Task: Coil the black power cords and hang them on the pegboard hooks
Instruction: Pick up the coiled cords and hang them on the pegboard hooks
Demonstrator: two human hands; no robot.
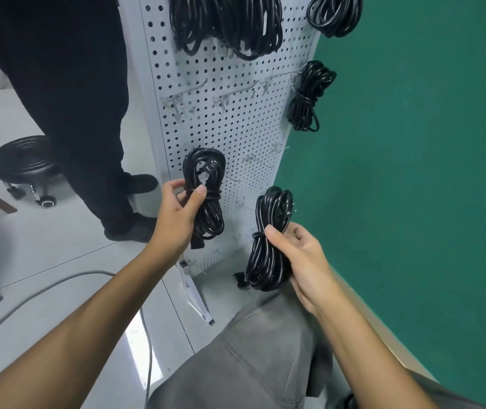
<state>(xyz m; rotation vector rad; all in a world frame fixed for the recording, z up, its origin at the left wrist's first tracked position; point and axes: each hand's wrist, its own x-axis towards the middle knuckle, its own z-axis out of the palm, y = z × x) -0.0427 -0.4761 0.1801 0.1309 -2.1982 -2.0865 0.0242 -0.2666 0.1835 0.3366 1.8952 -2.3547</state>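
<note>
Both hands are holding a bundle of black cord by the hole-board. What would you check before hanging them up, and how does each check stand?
1. Left hand has a firm grip on its coiled cord: ok.
2. Right hand has a firm grip on the second coiled cord: ok.
3. Both coils wrapped round the middle, not unravelling: ok.
4. Free hooks on the pegboard: ok, several bare in the middle row.
5. Either coil's top loop already over a hook: cannot tell.
6. Standing bystander's legs clear of the board front: ok.
</note>
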